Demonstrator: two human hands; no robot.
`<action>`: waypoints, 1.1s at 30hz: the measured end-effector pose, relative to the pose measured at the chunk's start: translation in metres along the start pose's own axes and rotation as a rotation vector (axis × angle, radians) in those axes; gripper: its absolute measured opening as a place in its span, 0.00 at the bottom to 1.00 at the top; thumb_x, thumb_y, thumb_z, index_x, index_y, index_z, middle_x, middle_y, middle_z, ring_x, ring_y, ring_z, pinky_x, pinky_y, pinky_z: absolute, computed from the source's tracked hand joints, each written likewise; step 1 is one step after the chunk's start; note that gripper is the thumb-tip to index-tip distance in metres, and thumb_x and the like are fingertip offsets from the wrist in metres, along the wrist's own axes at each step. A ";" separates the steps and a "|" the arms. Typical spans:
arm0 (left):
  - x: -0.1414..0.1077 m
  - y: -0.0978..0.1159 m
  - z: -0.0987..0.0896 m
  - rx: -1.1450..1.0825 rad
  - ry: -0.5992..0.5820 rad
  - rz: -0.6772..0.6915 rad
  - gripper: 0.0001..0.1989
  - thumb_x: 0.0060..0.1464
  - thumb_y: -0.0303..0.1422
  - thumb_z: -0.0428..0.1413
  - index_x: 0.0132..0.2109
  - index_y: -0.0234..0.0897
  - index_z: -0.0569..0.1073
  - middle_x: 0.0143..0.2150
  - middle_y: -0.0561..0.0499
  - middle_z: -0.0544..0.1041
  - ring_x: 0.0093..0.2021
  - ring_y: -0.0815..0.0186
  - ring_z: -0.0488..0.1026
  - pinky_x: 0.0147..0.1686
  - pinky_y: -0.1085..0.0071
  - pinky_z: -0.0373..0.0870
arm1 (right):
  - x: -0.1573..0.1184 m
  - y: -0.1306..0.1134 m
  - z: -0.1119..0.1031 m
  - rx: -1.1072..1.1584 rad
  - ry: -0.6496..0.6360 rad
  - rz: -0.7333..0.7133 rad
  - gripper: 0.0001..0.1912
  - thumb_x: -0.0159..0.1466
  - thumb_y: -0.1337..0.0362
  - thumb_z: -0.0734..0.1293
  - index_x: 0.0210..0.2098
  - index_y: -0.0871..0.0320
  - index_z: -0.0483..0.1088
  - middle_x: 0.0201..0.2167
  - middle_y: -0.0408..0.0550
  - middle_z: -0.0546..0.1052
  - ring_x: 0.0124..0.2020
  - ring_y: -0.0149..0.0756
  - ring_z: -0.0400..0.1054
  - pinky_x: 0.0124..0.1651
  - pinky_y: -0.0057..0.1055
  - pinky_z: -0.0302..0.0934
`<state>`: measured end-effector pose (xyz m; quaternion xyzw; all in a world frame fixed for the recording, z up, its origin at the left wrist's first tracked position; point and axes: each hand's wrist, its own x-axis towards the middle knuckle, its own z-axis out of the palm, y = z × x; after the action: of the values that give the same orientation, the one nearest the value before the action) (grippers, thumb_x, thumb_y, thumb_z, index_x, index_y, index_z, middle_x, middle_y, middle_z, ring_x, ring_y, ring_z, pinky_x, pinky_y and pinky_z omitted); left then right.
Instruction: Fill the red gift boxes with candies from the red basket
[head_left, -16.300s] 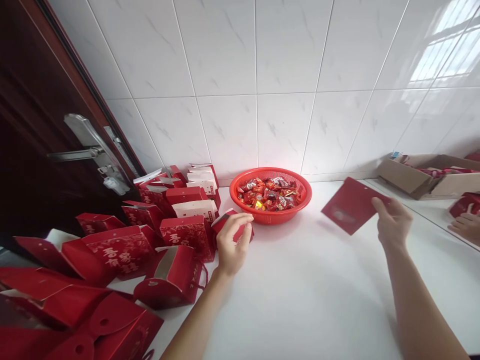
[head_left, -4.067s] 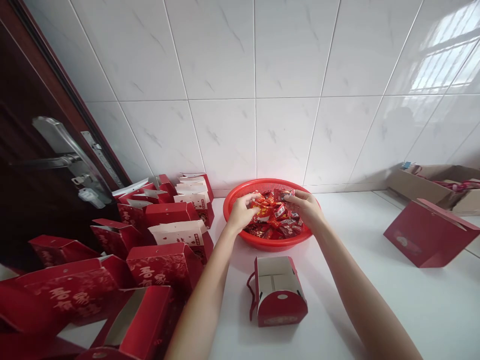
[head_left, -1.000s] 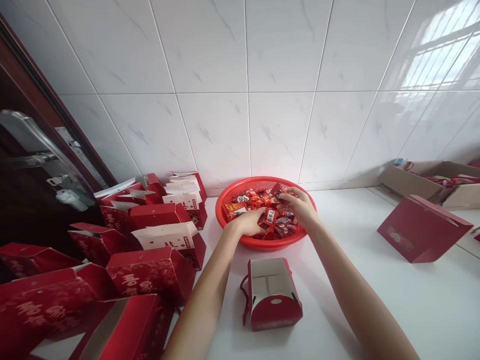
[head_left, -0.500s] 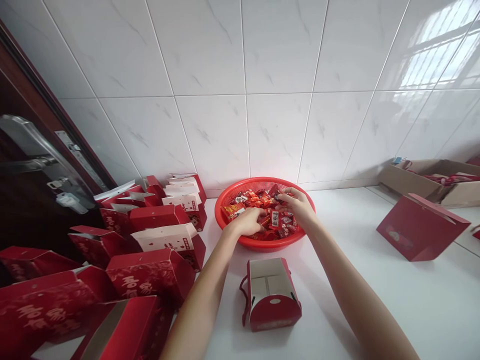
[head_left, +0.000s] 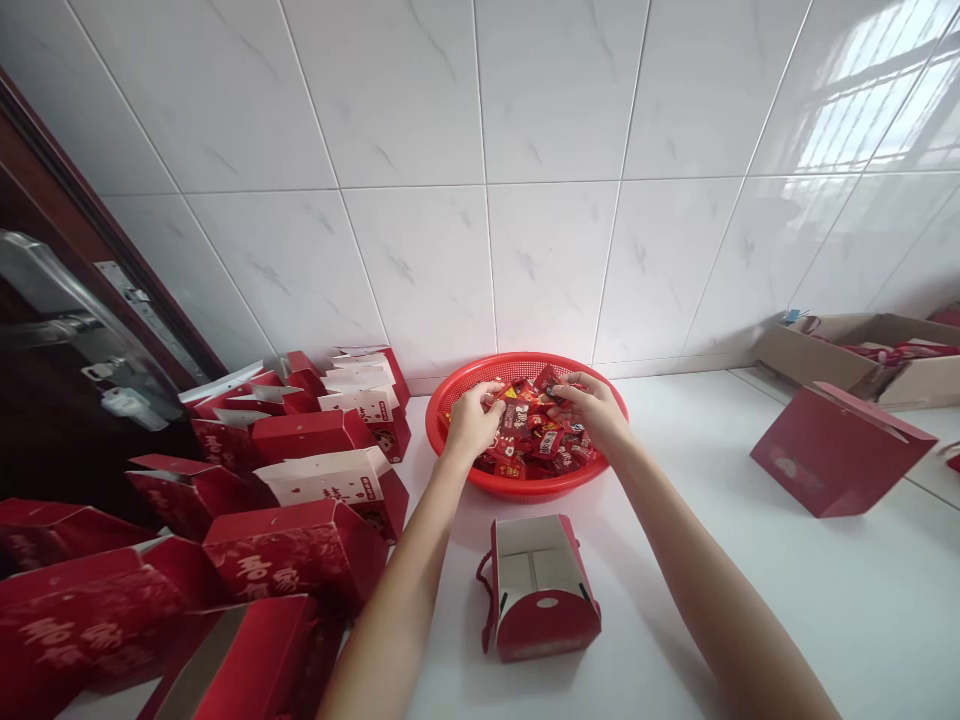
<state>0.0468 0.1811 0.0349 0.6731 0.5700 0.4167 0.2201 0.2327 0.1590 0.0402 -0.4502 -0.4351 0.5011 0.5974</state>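
Note:
A red perforated plastic basket (head_left: 544,490) full of small wrapped candies (head_left: 551,442) stands against the wall. My left hand (head_left: 474,422) is over its left side, fingers closed on a dark red candy packet (head_left: 514,418) with white print. Over the right side, my right hand (head_left: 594,405) has its fingertips pinched at another dark candy wrapper (head_left: 549,380), partly hidden by the fingers. In front of the basket, between my forearms, an open red gift box (head_left: 551,625) lies with its pale inside facing up and a red cord handle (head_left: 486,605) at its left.
Several red gift boxes (head_left: 296,550) crowd the left side, near a dark door with a metal handle (head_left: 52,330). One closed red box (head_left: 840,450) stands at the right. Behind it is a cardboard carton (head_left: 817,358) with red items inside. White tiles line the back.
My left hand has risen from the candies and moved slightly back, with a dark red packet now at its fingers. My right hand stays in nearly the same spot. The view has shifted slightly.

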 end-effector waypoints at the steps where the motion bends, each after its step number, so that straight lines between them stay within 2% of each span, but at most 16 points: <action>1: 0.000 -0.001 0.000 0.004 0.008 -0.017 0.14 0.57 0.24 0.56 0.49 0.38 0.79 0.47 0.46 0.83 0.46 0.60 0.79 0.51 0.64 0.74 | 0.000 0.000 0.000 -0.004 -0.007 0.000 0.16 0.45 0.60 0.76 0.29 0.55 0.69 0.25 0.42 0.79 0.22 0.34 0.73 0.29 0.31 0.67; 11: 0.004 -0.010 0.004 0.035 0.000 -0.044 0.14 0.54 0.23 0.58 0.47 0.38 0.79 0.38 0.48 0.82 0.34 0.62 0.78 0.37 0.68 0.73 | -0.001 0.001 -0.001 -0.051 -0.071 0.018 0.08 0.52 0.63 0.75 0.30 0.56 0.73 0.29 0.47 0.81 0.26 0.36 0.75 0.32 0.32 0.71; 13: 0.004 -0.011 0.004 0.069 -0.007 -0.044 0.14 0.54 0.22 0.58 0.48 0.37 0.79 0.39 0.46 0.82 0.36 0.61 0.79 0.39 0.68 0.73 | -0.001 0.001 -0.001 -0.053 -0.066 0.025 0.08 0.52 0.64 0.75 0.29 0.56 0.72 0.29 0.47 0.81 0.26 0.36 0.75 0.32 0.33 0.72; 15: 0.003 -0.010 0.004 0.136 -0.013 -0.021 0.14 0.53 0.22 0.59 0.47 0.36 0.80 0.43 0.44 0.82 0.42 0.59 0.79 0.44 0.66 0.73 | 0.000 0.001 -0.001 -0.058 -0.060 0.034 0.09 0.52 0.64 0.75 0.27 0.56 0.71 0.29 0.46 0.81 0.26 0.36 0.75 0.33 0.33 0.72; 19: 0.000 -0.008 0.003 0.310 -0.006 0.106 0.12 0.51 0.23 0.62 0.43 0.37 0.82 0.49 0.41 0.80 0.52 0.53 0.75 0.54 0.61 0.70 | 0.000 0.002 -0.002 -0.058 -0.077 0.029 0.11 0.51 0.62 0.76 0.28 0.56 0.71 0.30 0.45 0.80 0.26 0.35 0.75 0.33 0.32 0.71; 23: -0.004 -0.005 0.003 0.424 -0.156 0.120 0.12 0.49 0.27 0.64 0.43 0.39 0.83 0.49 0.41 0.80 0.53 0.50 0.75 0.53 0.60 0.70 | -0.001 0.003 -0.003 -0.065 -0.104 0.013 0.13 0.50 0.60 0.77 0.29 0.56 0.71 0.31 0.45 0.80 0.28 0.36 0.76 0.35 0.32 0.71; 28: -0.009 0.001 0.001 0.548 -0.282 0.068 0.25 0.45 0.33 0.67 0.53 0.39 0.80 0.55 0.37 0.77 0.58 0.47 0.72 0.55 0.61 0.69 | -0.001 0.004 -0.004 -0.075 -0.107 0.001 0.14 0.50 0.58 0.77 0.30 0.55 0.71 0.31 0.46 0.81 0.29 0.37 0.76 0.35 0.33 0.71; 30: -0.009 0.004 0.000 0.559 -0.356 0.067 0.25 0.44 0.34 0.68 0.52 0.41 0.80 0.53 0.40 0.79 0.56 0.48 0.74 0.54 0.62 0.69 | 0.000 0.004 -0.004 -0.072 -0.109 -0.004 0.14 0.50 0.58 0.77 0.30 0.55 0.71 0.31 0.46 0.81 0.29 0.37 0.76 0.35 0.33 0.71; 33: -0.009 0.007 -0.002 0.545 -0.425 0.073 0.20 0.45 0.37 0.68 0.48 0.43 0.81 0.48 0.46 0.83 0.52 0.51 0.77 0.49 0.64 0.70 | 0.000 0.004 -0.003 -0.074 -0.100 0.001 0.13 0.50 0.59 0.77 0.29 0.56 0.71 0.30 0.46 0.82 0.29 0.37 0.76 0.34 0.32 0.71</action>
<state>0.0498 0.1700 0.0384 0.7990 0.5771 0.1072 0.1308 0.2352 0.1592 0.0358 -0.4464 -0.4824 0.5067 0.5578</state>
